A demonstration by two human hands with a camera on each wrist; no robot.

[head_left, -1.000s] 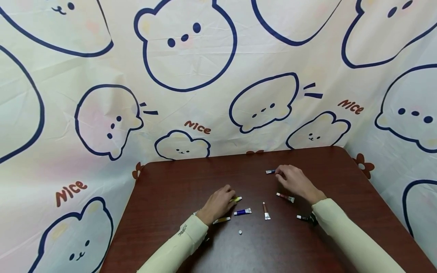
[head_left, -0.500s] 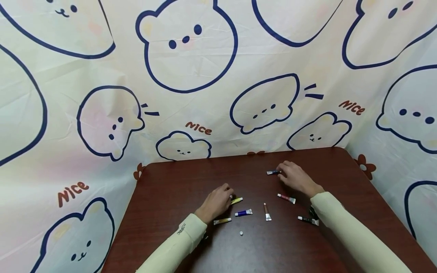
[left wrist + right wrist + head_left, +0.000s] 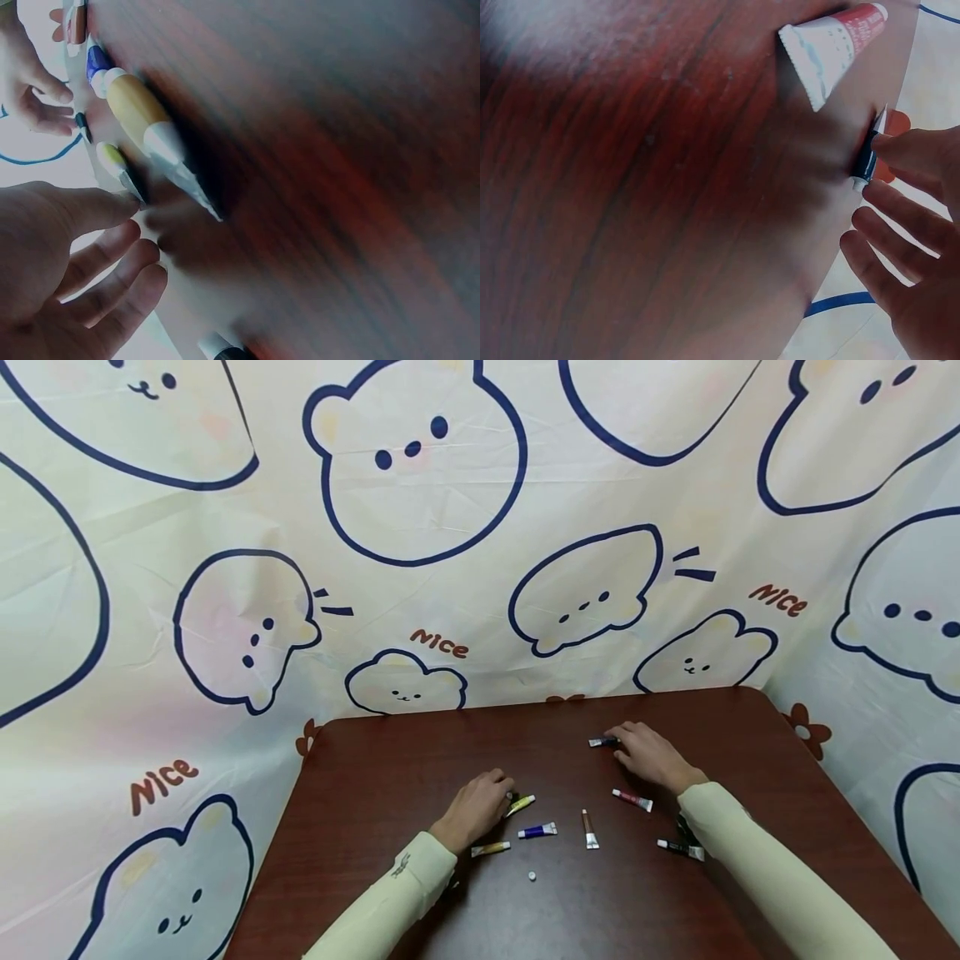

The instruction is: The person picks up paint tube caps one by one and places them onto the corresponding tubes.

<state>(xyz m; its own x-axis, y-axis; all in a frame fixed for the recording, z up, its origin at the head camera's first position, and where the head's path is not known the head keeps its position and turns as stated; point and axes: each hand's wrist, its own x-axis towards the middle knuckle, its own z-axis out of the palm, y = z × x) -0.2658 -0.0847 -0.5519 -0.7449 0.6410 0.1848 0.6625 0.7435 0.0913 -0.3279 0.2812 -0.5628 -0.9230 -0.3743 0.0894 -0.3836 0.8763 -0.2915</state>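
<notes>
In the head view, my left hand [image 3: 474, 807] is at a yellow paint tube [image 3: 522, 804] on the table. The left wrist view shows the thumb tip at that tube's crimped end, with the index finger hidden; the other visible fingers are loosely bent. Farther back, my right hand [image 3: 651, 755] pinches a dark paint tube [image 3: 865, 158] lying on the table. Its thumb lies over the tube, and a fingertip is close to the white cap. A red paint tube [image 3: 632, 800] lies nearer than the right hand.
On the brown table [image 3: 420, 752] lie an ochre tube [image 3: 491, 849], a purple-blue tube [image 3: 537, 831], a brown tube [image 3: 590, 829] and a black tube [image 3: 681, 850]. A small white cap [image 3: 532, 877] lies in front. Cartoon-printed cloth [image 3: 420, 527] hangs behind the table.
The dark tube under my right hand has turned from a blue-looking side to a blackish one. The yellow tube at my left hand has swung to a steeper slant and shows more.
</notes>
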